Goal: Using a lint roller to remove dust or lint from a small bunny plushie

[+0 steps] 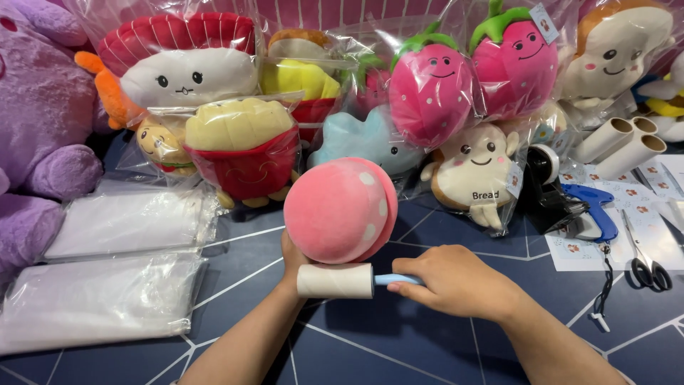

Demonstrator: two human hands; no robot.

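My left hand [291, 258] holds a pink mushroom-shaped plush toy [340, 210] with pale spots, gripping it from underneath so its cap faces me. My right hand [456, 281] is closed around the light blue handle of a lint roller [336, 280]. The roller's white sticky drum lies sideways against the lower edge of the plush, just above my left wrist. Both hands hover over a dark blue surface [399, 342] with thin white lines.
Bagged plush toys line the back: a strawberry [432, 89], a bread figure [476, 167], a fries toy [244, 146]. A purple plush [43, 114] sits left, above stacks of clear bags [100, 299]. A blue tagging gun [591, 210], scissors [645, 260] and spare rolls [627, 142] lie right.
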